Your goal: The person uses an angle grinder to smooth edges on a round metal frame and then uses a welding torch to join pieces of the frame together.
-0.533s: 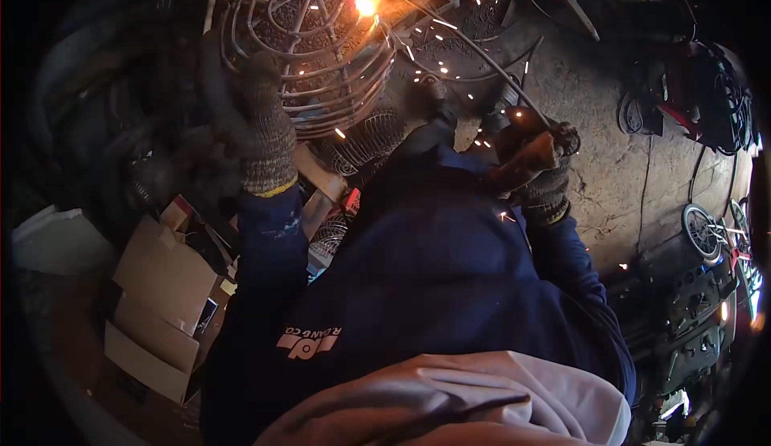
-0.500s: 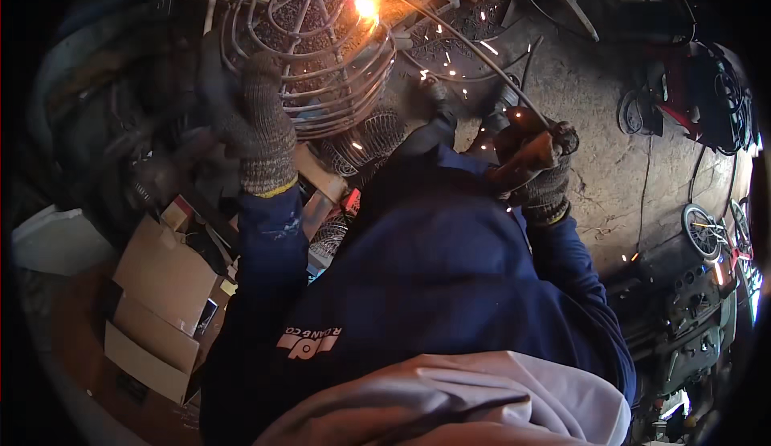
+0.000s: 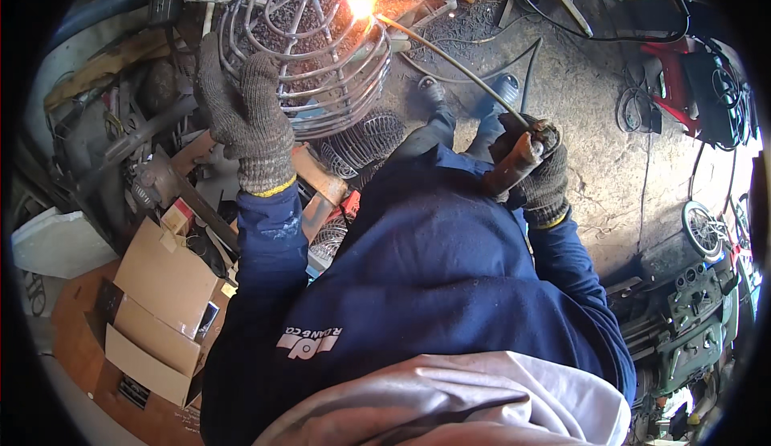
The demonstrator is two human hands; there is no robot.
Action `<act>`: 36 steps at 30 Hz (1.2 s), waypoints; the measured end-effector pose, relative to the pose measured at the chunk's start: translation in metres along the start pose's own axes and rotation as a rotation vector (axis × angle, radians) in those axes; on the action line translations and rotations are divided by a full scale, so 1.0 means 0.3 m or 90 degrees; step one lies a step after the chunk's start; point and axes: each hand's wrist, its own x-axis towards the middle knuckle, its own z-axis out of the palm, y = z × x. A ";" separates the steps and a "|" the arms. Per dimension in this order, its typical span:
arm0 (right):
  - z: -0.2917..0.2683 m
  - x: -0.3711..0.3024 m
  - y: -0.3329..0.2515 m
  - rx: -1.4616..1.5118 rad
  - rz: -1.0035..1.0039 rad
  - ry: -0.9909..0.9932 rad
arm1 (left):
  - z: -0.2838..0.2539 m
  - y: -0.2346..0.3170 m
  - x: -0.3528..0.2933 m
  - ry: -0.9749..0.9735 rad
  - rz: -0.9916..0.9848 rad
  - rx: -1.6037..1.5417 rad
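A bowl-shaped metal rod frame (image 3: 337, 101), made of curved rings joined by cross bars, lies at the top centre. My left hand (image 3: 261, 129), in a grey-brown knit glove with a yellow cuff edge, is closed around the frame's left side, thumb and fingers on either side of the rings. In my right hand (image 3: 538, 177), gloved alike, is a worn welding electrode holder (image 3: 514, 163). A long welding rod (image 3: 458, 59) runs from it up and left to the frame's upper right edge. A bright welding arc (image 3: 363, 4) glows there, hiding the contact point.
Coiled metal springs (image 3: 365, 145) lie below the frame. An open cardboard box (image 3: 165, 277) sits on a brown tabletop (image 3: 76, 309) at left. Black cable (image 3: 530, 65) crosses the concrete floor. At right are a red-and-black machine (image 3: 707, 97), a small bicycle wheel (image 3: 703, 229) and green machinery (image 3: 691, 350).
The rod's tip and the arc have shifted slightly left, and my right hand has moved a little left too. Fewer sparks fly, and the surroundings look brighter. My left hand stays at the frame.
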 end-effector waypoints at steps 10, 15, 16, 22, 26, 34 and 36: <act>-0.007 -0.005 0.030 -0.038 -0.109 0.002 | -0.009 0.022 -0.005 0.002 -0.025 0.033; 0.002 -0.005 0.034 -0.046 -0.122 0.007 | -0.012 0.020 -0.005 0.001 0.003 0.041; 0.001 -0.005 0.040 -0.025 -0.101 0.004 | -0.012 0.025 -0.006 0.002 -0.009 0.032; 0.003 0.002 -0.031 -0.101 -0.128 0.002 | -0.002 0.019 -0.005 0.018 -0.025 -0.025; -0.006 0.007 -0.120 -0.150 0.004 -0.058 | -0.042 -0.028 -0.010 -0.019 0.093 0.174; 0.001 -0.009 -0.099 -0.056 -0.211 -0.006 | -0.112 -0.161 -0.021 -0.030 0.155 0.257; 0.005 -0.006 -0.080 -0.005 -0.158 -0.014 | -0.098 -0.130 -0.031 -0.022 0.124 0.217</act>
